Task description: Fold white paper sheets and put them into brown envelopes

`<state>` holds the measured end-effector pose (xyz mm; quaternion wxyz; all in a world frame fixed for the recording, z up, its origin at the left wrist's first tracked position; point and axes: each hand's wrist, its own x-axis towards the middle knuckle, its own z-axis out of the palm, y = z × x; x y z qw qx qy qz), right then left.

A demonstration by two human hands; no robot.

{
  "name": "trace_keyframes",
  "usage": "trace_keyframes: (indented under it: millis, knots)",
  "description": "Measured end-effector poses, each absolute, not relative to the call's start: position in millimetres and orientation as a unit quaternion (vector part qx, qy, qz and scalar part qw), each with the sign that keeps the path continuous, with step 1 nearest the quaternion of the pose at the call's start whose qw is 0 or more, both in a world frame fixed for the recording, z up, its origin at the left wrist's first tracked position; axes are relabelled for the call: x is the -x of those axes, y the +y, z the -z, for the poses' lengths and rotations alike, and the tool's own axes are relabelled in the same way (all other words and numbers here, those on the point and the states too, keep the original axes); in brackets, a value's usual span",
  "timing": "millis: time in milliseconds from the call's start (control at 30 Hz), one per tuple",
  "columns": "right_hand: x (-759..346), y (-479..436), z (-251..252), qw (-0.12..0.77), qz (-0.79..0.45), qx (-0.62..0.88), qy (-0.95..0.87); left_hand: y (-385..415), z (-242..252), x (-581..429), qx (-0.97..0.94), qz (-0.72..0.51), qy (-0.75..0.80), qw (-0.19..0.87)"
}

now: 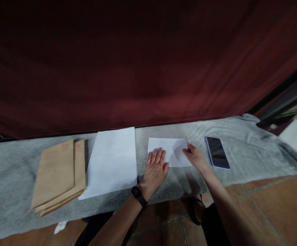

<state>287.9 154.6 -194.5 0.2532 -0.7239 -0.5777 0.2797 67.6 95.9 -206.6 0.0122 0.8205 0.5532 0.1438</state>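
Observation:
A white sheet of paper point(175, 150), folded or cut to a small rectangle, lies on the grey cloth in front of me. My left hand point(155, 169) rests flat on its left part with the fingers stretched out. At the paper's right edge, my right hand point(194, 156) pinches the sheet between thumb and curled fingers. Larger white paper point(113, 160) with a faint crease across it lies to the left of my left hand. Whether it is one sheet or a stack, I cannot tell.
Several brown envelopes point(56, 167) are stacked at the left. A phone point(217, 152) in a light purple case lies right of my right hand. The grey cloth point(251, 147) covers a narrow bench against a dark red curtain point(143, 75). Tiled floor point(273, 205) shows below.

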Motion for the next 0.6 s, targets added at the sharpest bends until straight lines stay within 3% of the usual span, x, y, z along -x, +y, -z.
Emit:
trace_keyframes:
  millis: [167, 300, 500, 600]
  knots:
    - [-291, 156, 193, 0.317, -0.355, 0.678, -0.561, 101, 204, -63, -0.803, -0.166, 0.571, 0.029]
    - [-292, 152, 180, 0.426, -0.470, 0.592, -0.497, 117, 198, -50, -0.746, -0.256, 0.609, 0.089]
    - [-289, 147, 167, 0.473, -0.539, 0.555, -0.421, 139, 185, -32, -0.481, -0.509, 0.587, 0.407]
    - [-289, 147, 166, 0.469, -0.542, 0.556, -0.422, 136, 176, -29, -0.354, -0.533, 0.513, 0.572]
